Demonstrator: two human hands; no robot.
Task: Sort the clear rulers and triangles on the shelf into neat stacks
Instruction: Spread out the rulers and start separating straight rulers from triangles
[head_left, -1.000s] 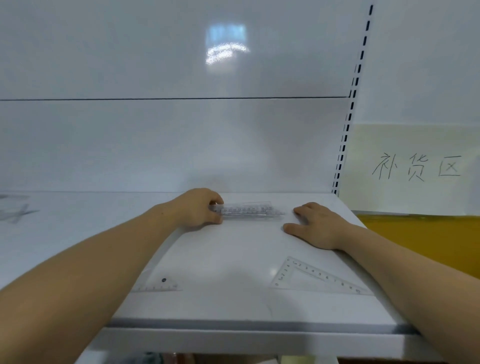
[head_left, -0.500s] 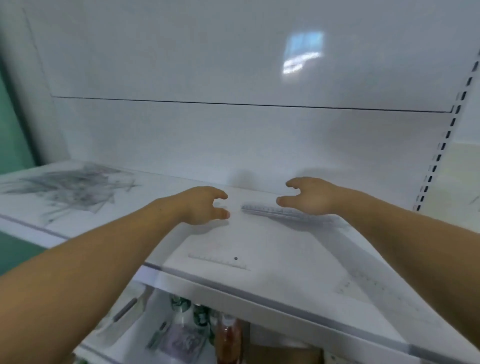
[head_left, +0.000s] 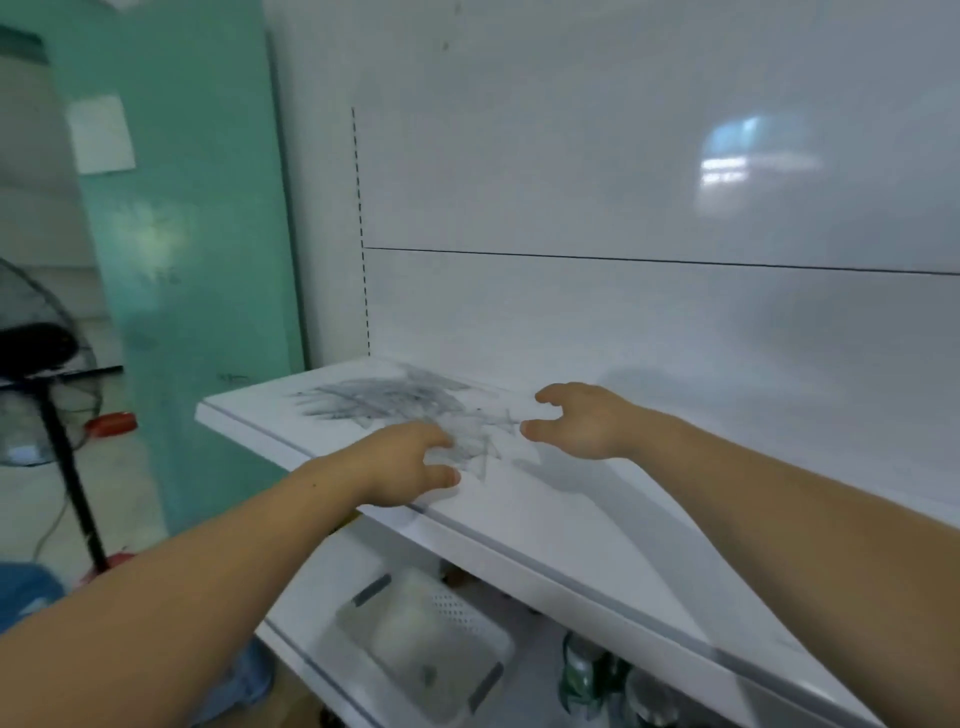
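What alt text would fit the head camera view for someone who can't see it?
A left hand and right hand reach, fingers loosely curled, toward a jumbled pile of clear rulers and triangles on a white shelf. Neither hand grips anything. A blurred white basket sits below.

Both arms outstretched, left hand (head_left: 410, 462) and right hand (head_left: 582, 421) loosely curled, empty.
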